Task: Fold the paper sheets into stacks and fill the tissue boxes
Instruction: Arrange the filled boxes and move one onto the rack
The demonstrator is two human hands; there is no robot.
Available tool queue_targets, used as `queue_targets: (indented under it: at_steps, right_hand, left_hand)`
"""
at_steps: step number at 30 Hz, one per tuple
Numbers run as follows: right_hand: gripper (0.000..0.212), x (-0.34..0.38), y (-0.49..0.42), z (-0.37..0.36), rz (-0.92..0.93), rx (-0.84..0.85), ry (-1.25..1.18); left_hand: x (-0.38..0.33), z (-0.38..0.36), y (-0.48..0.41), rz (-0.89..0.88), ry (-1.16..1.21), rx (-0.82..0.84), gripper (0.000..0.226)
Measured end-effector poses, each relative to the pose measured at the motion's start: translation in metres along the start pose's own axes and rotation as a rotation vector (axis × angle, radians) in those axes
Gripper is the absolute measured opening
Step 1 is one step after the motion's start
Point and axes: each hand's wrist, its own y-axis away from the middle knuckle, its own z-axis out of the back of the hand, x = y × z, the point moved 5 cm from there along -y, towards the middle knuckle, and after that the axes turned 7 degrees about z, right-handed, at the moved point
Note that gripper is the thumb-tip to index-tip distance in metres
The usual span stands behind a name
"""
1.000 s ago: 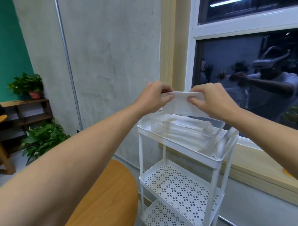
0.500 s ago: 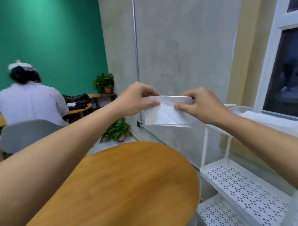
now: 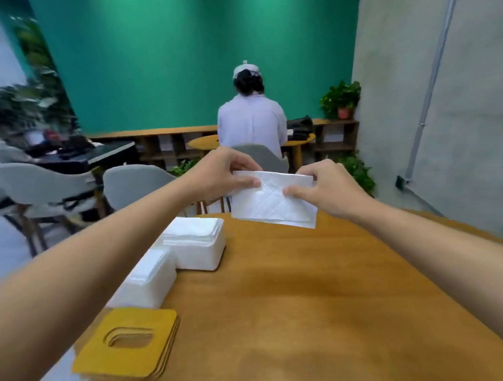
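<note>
Two hands, left hand (image 3: 223,174) and right hand (image 3: 328,187), pinch the folded paper sheet (image 3: 274,202) by its upper corners in closed fingers (image 3: 244,181), long axis left-to-right above the far surface (image 3: 307,303), with the tissue boxes (image 3: 198,250) nearer and leftward, closest to the left hand.

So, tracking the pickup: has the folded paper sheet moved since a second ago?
Yes: the folded paper sheet went from above the white rack to above the far edge of the wooden table.
</note>
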Motion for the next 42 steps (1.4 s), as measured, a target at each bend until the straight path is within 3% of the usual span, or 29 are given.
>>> queue_targets:
  at_steps: [9, 12, 17, 20, 30, 34, 38, 42]
  right_hand:
    - [0.036, 0.075, -0.061, -0.188, 0.006, 0.207, -0.235]
    - [0.042, 0.088, -0.075, -0.241, -0.043, 0.26, -0.258]
    - [0.028, 0.095, -0.092, -0.313, -0.082, 0.319, -0.28]
    - [0.036, 0.093, -0.097, -0.342, -0.113, 0.322, -0.255]
    - [0.047, 0.092, -0.095, -0.362, 0.121, 0.262, 0.035]
    - [0.057, 0.097, -0.092, -0.365, 0.192, 0.329, 0.128]
    - [0.058, 0.103, -0.088, -0.364, 0.285, 0.353, 0.243]
    - [0.054, 0.103, -0.084, -0.371, 0.285, 0.44, 0.322]
  left_hand:
    - [0.174, 0.066, 0.109, 0.378, 0.03, 0.024, 0.04]
    - [0.222, 0.074, 0.138, 0.485, 0.103, 0.025, 0.038]
    - [0.288, 0.078, 0.16, 0.586, 0.046, -0.048, 0.049]
    - [0.324, 0.071, 0.164, 0.636, -0.01, -0.042, 0.055]
    - [0.355, 0.056, 0.159, 0.604, -0.14, 0.058, 0.049]
    - [0.351, 0.054, 0.159, 0.542, -0.236, 0.109, 0.053]
    - [0.344, 0.053, 0.159, 0.369, -0.342, 0.14, 0.043]
    - [0.346, 0.04, 0.162, 0.409, -0.324, 0.284, 0.04]
